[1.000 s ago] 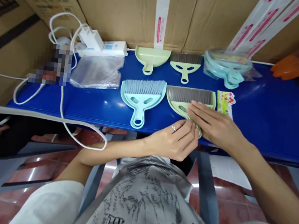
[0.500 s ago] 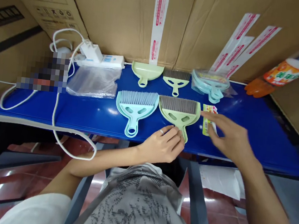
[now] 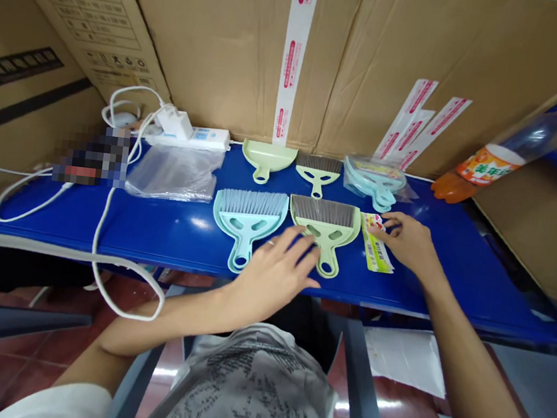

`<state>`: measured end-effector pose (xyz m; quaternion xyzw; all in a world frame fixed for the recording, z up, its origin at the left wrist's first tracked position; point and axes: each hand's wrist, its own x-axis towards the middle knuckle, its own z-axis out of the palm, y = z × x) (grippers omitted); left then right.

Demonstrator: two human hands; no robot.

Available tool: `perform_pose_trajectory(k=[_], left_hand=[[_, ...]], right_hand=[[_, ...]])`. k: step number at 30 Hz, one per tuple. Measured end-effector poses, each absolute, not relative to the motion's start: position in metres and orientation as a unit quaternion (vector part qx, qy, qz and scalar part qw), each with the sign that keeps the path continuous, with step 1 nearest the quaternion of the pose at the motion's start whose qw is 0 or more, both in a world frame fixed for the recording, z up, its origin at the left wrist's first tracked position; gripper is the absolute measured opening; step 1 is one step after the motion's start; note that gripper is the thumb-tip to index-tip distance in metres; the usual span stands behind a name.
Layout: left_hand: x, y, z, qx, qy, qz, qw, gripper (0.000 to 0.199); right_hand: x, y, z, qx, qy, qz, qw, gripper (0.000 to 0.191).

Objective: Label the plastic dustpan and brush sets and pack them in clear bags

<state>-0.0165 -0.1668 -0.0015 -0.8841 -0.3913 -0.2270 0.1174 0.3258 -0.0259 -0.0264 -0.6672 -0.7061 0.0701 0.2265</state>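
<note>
A blue brush nested in its dustpan [image 3: 250,216] lies beside a green dustpan and brush set [image 3: 329,231], bristles away from me. My left hand [image 3: 279,269] is over the gap between their handles, fingers apart and holding nothing. My right hand [image 3: 405,240] touches the upper right of a colourful card [image 3: 377,250], its fingers bent close around that edge. Behind lie a green dustpan [image 3: 270,158], a separate green brush [image 3: 319,172] and a blue set in clear plastic [image 3: 376,180].
The blue table [image 3: 180,231] holds clear plastic bags [image 3: 175,170], a white power strip [image 3: 209,138] and looping white cables [image 3: 101,216]. An orange drink bottle [image 3: 495,163] leans at the right. Cardboard [image 3: 236,50] stands behind.
My left hand has let go of the green set's handle, moved left and spread its fingers. My right hand has closed in on the card, which now lies turned. The view has tilted up.
</note>
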Motion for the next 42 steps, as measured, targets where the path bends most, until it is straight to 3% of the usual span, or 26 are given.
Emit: perform_pose_trajectory(k=[4, 12, 19, 27, 30, 35, 42], left_hand=[[-0.067, -0.178, 0.002, -0.847, -0.506, -0.133, 0.099, 0.065], [-0.099, -0.17, -0.024, -0.867, -0.467, -0.17, 0.028, 0.054], [-0.098, -0.158, -0.028, -0.864, -0.466, -0.191, 0.002, 0.054], [-0.1, -0.154, -0.012, -0.843, -0.503, -0.189, 0.03, 0.081], [-0.099, -0.154, -0.012, -0.837, -0.51, -0.189, 0.052, 0.074], [-0.101, -0.167, -0.012, -0.832, -0.508, -0.204, 0.092, 0.061], [-0.111, -0.194, -0.011, -0.806, -0.536, -0.234, 0.094, 0.032]], right_hand=[[0.327, -0.029, -0.022, -0.669, -0.689, 0.102, 0.26, 0.043], [0.335, -0.028, -0.021, -0.646, -0.678, 0.13, 0.326, 0.024], [0.34, -0.039, -0.014, -0.627, -0.7, 0.056, 0.337, 0.024], [0.339, -0.055, -0.001, -0.583, -0.657, 0.087, 0.47, 0.027], [0.331, -0.062, 0.007, -0.554, -0.63, 0.131, 0.529, 0.028], [0.313, -0.071, 0.022, -0.484, -0.597, 0.206, 0.606, 0.047], [0.299, -0.072, 0.024, -0.51, -0.576, 0.232, 0.595, 0.055]])
